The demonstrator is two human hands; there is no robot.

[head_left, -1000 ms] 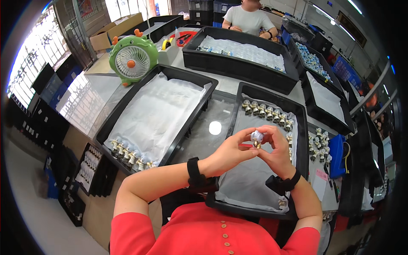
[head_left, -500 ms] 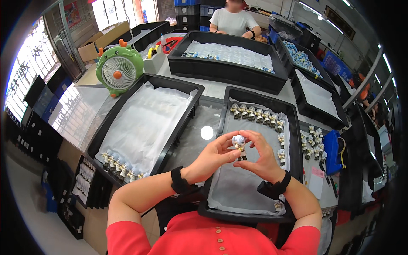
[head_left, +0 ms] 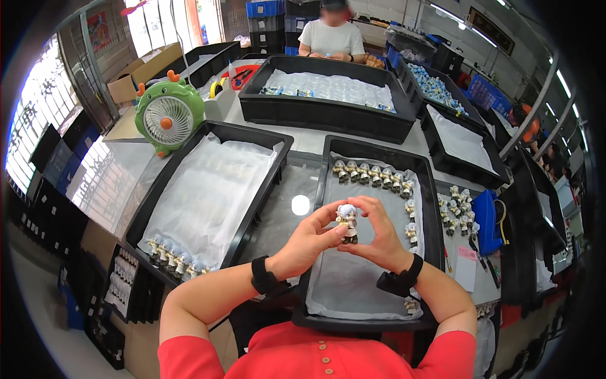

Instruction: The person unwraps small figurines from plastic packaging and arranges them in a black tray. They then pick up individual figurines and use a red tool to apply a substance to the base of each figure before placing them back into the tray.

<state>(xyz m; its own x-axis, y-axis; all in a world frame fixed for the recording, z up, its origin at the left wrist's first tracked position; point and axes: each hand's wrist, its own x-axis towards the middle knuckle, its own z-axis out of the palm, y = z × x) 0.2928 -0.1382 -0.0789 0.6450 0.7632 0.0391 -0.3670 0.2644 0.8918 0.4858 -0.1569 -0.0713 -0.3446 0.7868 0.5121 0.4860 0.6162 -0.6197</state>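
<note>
Between both hands I hold a small figurine [head_left: 348,222] with pale hair, a white-and-gold outfit and dark feet, upright above the right-hand tray. My left hand [head_left: 314,237] pinches it from the left, thumb across its front. My right hand [head_left: 382,237] curves round its other side, fingertips at the head and the thumb low by the feet. Below lies a black tray [head_left: 429,211] lined with white sheet, with a row of similar figurines [head_left: 375,176] along its far side and more down its right side. Another lined black tray [head_left: 142,218] at left holds several figurines [head_left: 173,256] in its near corner.
A green fan [head_left: 169,115] stands beyond the left tray. Loose figurines [head_left: 457,211] lie right of my tray, beside a blue box [head_left: 489,222] and pens. A large black tray [head_left: 315,114] sits across the table, with a seated co-worker [head_left: 332,38] behind it.
The figurine has turned slightly in my fingers, and both hands have shifted a little left and down in the picture. The whole view has also tilted slightly.
</note>
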